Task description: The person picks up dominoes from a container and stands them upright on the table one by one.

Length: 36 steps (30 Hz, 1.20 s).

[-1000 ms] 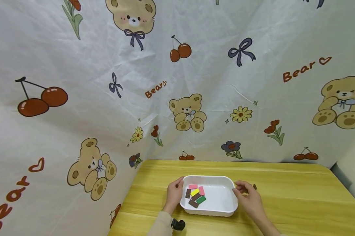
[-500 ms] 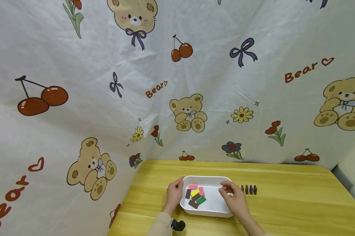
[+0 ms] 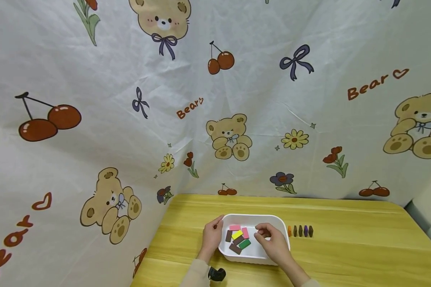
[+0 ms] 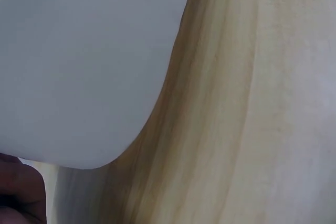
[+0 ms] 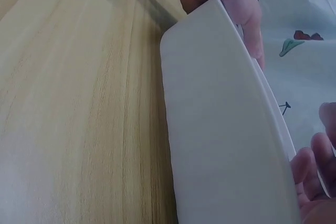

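Observation:
A white plastic tray (image 3: 256, 260) sits on the wooden table in the head view. Small flat rectangular blocks in pink, brown, yellow (image 3: 237, 234) and green (image 3: 244, 244) lie loosely in its left half. My left hand (image 3: 212, 235) grips the tray's left rim. Over the tray's right half is my right hand (image 3: 273, 243), its fingers bent and the thumb apart from the index finger, with nothing visible between them. In the right wrist view, right-hand fingers (image 5: 315, 166) show beyond the tray's wall. The left wrist view mostly holds the tray's outer side (image 4: 89, 66).
To the right of the tray, several small blocks (image 3: 300, 231), orange, dark and purple, stand on edge in a row on the table (image 3: 362, 247). A bear-patterned cloth (image 3: 258, 95) hangs behind and to the left. A black object (image 3: 217, 274) is at my left wrist.
My right hand has left the tray's right rim and moved left over its inside. The row of standing blocks has come into view behind it. The left hand stays in place.

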Tool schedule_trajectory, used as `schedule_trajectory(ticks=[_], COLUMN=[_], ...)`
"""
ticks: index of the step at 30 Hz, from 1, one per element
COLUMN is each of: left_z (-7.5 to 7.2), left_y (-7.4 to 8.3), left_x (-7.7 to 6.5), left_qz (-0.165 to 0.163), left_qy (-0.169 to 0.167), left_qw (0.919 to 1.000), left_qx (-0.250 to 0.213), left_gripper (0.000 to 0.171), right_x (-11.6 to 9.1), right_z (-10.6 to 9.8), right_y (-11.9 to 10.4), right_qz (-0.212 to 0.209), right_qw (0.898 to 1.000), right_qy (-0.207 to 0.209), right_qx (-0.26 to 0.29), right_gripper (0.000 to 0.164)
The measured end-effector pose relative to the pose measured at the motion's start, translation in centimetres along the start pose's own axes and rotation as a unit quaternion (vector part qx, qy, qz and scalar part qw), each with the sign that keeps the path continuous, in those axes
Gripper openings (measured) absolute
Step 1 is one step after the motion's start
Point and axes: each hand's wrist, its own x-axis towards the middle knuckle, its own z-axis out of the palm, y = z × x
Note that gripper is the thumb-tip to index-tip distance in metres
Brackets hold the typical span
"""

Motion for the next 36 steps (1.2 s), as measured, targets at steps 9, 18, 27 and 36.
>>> schedule_trajectory(ticks=[9, 18, 27, 36], left_z=[-1.2, -0.3, -0.1, 0.0], left_y=[4.4, 2.7, 1.0, 0.2], left_x=[-2.7, -2.0, -0.9, -0.6], left_qz=[-0.007, -0.01, -0.008, -0.013], left_qy=[0.006, 0.017, 0.007, 0.001], left_qw=[0.9998, 0.9997, 0.9996, 0.9992], left_qx=[-0.018, -0.015, -0.025, -0.038], left_gripper=[0.03, 0.03, 0.03, 0.03], right_x=[-0.1, 0.1, 0.6, 1.0], right_z=[0.0, 0.4, 1.3, 2.0], right_y=[0.0, -0.1, -0.4, -0.1], right_qz=[0.017, -0.003, -0.002, 0.001], right_qw=[0.999, 0.998, 0.997, 0.994], right_qy=[-0.025, -0.039, -0.062, -0.095], right_qx=[-0.025, -0.05, -0.052, -0.051], right_gripper=[0.015, 0.015, 0.015, 0.016])
